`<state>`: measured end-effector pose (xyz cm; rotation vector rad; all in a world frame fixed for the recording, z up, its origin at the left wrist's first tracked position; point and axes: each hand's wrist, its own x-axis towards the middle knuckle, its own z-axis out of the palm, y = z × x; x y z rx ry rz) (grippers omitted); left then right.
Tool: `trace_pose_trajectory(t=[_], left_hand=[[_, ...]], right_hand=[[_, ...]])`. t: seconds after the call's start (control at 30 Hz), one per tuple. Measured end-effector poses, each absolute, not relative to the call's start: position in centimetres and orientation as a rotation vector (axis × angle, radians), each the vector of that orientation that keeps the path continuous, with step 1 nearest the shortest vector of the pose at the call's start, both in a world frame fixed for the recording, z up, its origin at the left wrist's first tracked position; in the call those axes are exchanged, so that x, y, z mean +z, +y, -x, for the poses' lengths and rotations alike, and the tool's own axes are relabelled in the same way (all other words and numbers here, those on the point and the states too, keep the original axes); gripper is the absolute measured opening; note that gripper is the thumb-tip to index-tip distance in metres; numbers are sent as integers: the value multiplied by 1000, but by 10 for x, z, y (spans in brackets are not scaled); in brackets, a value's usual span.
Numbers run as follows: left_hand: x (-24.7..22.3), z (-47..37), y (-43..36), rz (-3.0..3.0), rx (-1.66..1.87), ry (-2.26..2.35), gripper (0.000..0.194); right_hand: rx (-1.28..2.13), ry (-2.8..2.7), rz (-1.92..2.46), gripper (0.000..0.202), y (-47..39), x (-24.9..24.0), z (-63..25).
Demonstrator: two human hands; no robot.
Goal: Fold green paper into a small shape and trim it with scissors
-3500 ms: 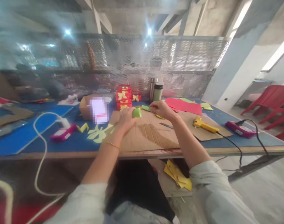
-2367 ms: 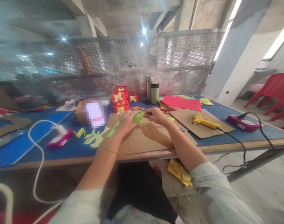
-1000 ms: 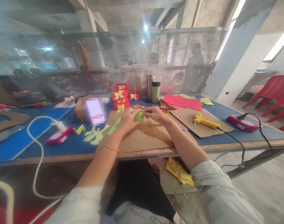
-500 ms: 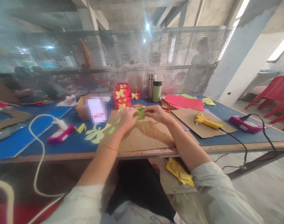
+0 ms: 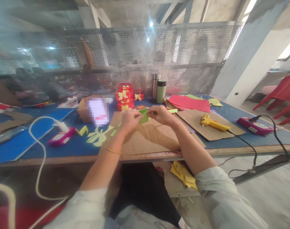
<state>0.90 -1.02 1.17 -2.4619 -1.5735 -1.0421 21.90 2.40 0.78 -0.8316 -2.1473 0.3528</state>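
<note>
Both hands meet over the cardboard sheet (image 5: 149, 136) near the desk's front edge. Left hand (image 5: 127, 120) and right hand (image 5: 160, 114) pinch a green paper piece (image 5: 143, 116) between fingertips.

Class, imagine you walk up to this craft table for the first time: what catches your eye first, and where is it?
First, the two hands at the table's middle: the left hand and right hand pinch a small green paper piece between them above a sheet of cardboard. Behind them stands a stack of red gift boxes with yellow bows. To the right, a yellow glue gun lies on another cardboard sheet.
</note>
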Motion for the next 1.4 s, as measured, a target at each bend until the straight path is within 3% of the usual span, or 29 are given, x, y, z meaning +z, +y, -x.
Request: trace_pose_trajectory(t=[1.4], left_hand=[[10, -11, -9, 2533, -1049, -1500, 13]], right_hand=[[387, -2226, 856, 16, 22, 12, -222]])
